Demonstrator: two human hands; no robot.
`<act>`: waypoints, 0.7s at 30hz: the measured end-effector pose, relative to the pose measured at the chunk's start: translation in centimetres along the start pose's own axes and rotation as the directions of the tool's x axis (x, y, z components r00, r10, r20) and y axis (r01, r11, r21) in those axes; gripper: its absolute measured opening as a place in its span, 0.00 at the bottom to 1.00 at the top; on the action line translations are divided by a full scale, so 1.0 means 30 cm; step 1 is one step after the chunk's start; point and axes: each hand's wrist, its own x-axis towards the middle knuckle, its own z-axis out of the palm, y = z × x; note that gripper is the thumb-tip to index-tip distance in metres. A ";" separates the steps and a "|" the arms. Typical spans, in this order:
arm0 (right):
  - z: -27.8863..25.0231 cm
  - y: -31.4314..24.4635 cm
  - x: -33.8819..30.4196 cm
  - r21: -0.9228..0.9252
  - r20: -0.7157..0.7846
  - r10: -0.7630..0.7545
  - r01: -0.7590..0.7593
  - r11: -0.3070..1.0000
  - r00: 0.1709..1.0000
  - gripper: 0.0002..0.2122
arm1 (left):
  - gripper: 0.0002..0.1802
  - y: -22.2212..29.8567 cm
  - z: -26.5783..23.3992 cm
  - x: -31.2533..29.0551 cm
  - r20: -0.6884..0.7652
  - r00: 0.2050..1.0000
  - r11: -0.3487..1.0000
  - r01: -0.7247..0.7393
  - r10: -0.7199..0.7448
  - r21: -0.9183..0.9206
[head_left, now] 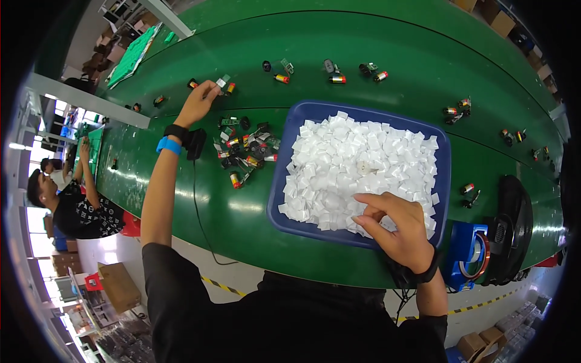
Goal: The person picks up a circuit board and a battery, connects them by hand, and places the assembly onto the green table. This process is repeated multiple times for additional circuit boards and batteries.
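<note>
My left hand (198, 104) reaches out over the far left of the table, its thumb and fingers closed on a small green circuit board (224, 79) with a white patch on it. A red-and-gold battery (230, 89) is right beside that board. My right hand (396, 228) hovers over the near right part of a blue tray (279, 181). Its thumb and forefinger are apart, with nothing visible between them; the other fingers are curled under. Heaped in the tray are small white square pieces (345, 163), which look like film or pads.
Left of the tray lies a pile of battery-and-board assemblies (248, 148). More sit in clusters along the table (339, 42). A blue tape dispenser (466, 254) and a black bag (511, 230) are at the right. A co-worker (82, 206) is at the left. A cable (196, 212) hangs from my left wrist device.
</note>
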 end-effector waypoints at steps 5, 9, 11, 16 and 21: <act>-0.028 -0.011 -0.002 0.060 0.003 0.074 -0.074 0.995 0.997 0.14 | 0.11 0.508 -0.089 -0.098 0.201 0.974 0.741 0.213 -0.108 -0.637; -0.010 0.025 -0.004 0.228 -0.084 0.096 -0.075 0.971 0.992 0.14 | 0.08 0.839 -0.019 -0.266 0.341 0.939 0.549 0.259 0.051 -0.794; -0.008 0.027 -0.016 0.288 -0.129 0.101 -0.060 0.956 0.987 0.14 | 0.07 0.968 0.038 -0.321 0.400 0.896 0.501 0.261 0.192 -0.825; -0.024 0.001 -0.015 0.625 0.086 0.205 -0.213 0.751 0.975 0.15 | 0.07 1.102 0.175 -0.326 0.460 0.849 0.451 0.315 0.261 -0.835; -0.011 -0.008 -0.013 0.549 0.059 0.214 -0.211 0.809 0.975 0.20 | 0.08 1.113 0.195 -0.325 0.502 0.855 0.342 0.437 0.130 -0.832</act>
